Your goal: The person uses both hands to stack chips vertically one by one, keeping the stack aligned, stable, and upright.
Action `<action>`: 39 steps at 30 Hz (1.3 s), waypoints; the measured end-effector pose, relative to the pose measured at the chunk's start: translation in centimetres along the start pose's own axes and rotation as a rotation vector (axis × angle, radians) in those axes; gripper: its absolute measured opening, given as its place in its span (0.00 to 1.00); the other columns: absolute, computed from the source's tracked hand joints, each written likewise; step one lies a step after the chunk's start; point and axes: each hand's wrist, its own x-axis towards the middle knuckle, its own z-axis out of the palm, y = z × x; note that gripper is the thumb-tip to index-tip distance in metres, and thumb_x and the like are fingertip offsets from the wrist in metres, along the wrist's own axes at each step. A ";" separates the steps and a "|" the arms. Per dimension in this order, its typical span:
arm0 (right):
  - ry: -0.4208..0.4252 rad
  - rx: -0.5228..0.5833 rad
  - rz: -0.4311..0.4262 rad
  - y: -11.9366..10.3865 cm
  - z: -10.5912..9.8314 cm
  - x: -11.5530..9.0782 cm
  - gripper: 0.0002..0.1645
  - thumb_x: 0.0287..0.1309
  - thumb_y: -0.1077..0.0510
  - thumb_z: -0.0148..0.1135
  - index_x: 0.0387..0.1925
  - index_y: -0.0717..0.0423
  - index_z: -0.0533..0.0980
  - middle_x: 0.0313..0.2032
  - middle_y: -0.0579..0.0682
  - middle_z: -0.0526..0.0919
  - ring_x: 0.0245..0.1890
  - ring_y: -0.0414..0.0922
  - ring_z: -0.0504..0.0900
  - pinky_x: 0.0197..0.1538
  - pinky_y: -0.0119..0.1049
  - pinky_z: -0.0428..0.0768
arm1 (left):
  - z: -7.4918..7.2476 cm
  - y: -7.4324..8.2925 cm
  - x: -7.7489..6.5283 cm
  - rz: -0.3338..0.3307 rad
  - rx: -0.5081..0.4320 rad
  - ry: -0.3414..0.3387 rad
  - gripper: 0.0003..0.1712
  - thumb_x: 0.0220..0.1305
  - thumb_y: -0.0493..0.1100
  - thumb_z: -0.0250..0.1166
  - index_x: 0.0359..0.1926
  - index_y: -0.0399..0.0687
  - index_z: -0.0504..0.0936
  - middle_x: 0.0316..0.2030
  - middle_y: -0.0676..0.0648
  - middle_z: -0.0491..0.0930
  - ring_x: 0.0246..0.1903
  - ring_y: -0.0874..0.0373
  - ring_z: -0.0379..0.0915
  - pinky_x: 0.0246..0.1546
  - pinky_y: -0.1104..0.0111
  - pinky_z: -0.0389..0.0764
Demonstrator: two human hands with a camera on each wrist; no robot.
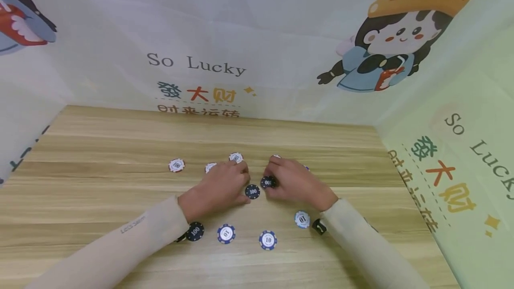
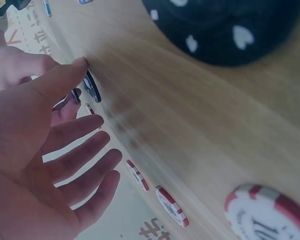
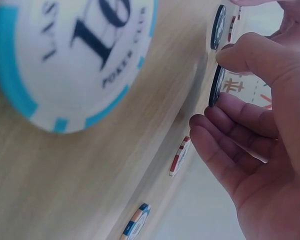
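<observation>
My right hand [image 1: 295,181] pinches a black poker chip [image 1: 268,182] between thumb and fingers. In the right wrist view that chip [image 3: 217,86] stands edge-on, its rim at the thumb and fingertips. Just left of it, a second black poker chip [image 1: 252,191] marked 100 lies flat on the table. My left hand [image 1: 222,185] is beside this chip, thumb tip right at its edge. The left wrist view has the left fingers [image 2: 92,150] spread and nearly straight, with the black chip [image 2: 92,87] by the thumb.
Red-and-white chips [image 1: 176,165] lie beyond the hands, some partly hidden. Nearer are a black chip [image 1: 195,231], two dark-blue-edged chips [image 1: 226,233] and a light-blue chip [image 1: 302,219]. The wooden table [image 1: 120,146] meets printed cloth walls [image 1: 281,57] at the back and sides.
</observation>
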 end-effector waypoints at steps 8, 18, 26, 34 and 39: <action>-0.005 0.002 -0.019 -0.4 -0.1 0.2 0.20 0.61 0.52 0.74 0.48 0.62 0.86 0.45 0.50 0.86 0.40 0.46 0.85 0.48 0.40 0.87 | 0.1 0.2 0.3 -0.010 0.013 0.021 0.26 0.63 0.62 0.80 0.44 0.43 0.93 0.52 0.42 0.87 0.47 0.45 0.84 0.47 0.54 0.88; -0.047 -0.010 -0.009 -1.6 0.1 0.5 0.20 0.62 0.50 0.74 0.50 0.59 0.86 0.46 0.48 0.85 0.40 0.45 0.84 0.48 0.42 0.86 | 0.1 0.3 0.3 -0.039 0.001 -0.006 0.25 0.64 0.62 0.80 0.42 0.44 0.93 0.52 0.43 0.86 0.47 0.45 0.84 0.45 0.54 0.86; -0.033 -0.045 -0.056 -2.1 0.5 1.0 0.21 0.61 0.48 0.75 0.49 0.58 0.86 0.45 0.47 0.86 0.39 0.44 0.83 0.45 0.38 0.85 | 0.1 0.2 0.1 -0.066 0.047 -0.021 0.26 0.65 0.65 0.78 0.44 0.47 0.93 0.48 0.44 0.87 0.43 0.46 0.84 0.40 0.56 0.85; -0.046 -0.054 -0.074 -2.5 0.7 1.2 0.21 0.62 0.47 0.77 0.50 0.56 0.87 0.46 0.47 0.86 0.40 0.43 0.84 0.45 0.38 0.86 | 0.0 0.3 -0.3 -0.084 0.028 -0.024 0.26 0.65 0.64 0.78 0.45 0.47 0.93 0.49 0.44 0.87 0.46 0.46 0.84 0.40 0.54 0.85; -0.048 -0.048 -0.081 -2.7 0.8 1.5 0.21 0.63 0.48 0.77 0.51 0.56 0.87 0.47 0.47 0.86 0.40 0.42 0.84 0.45 0.38 0.86 | -0.2 0.3 -0.4 -0.094 0.021 -0.031 0.27 0.65 0.64 0.77 0.47 0.46 0.93 0.50 0.43 0.87 0.47 0.45 0.84 0.42 0.53 0.85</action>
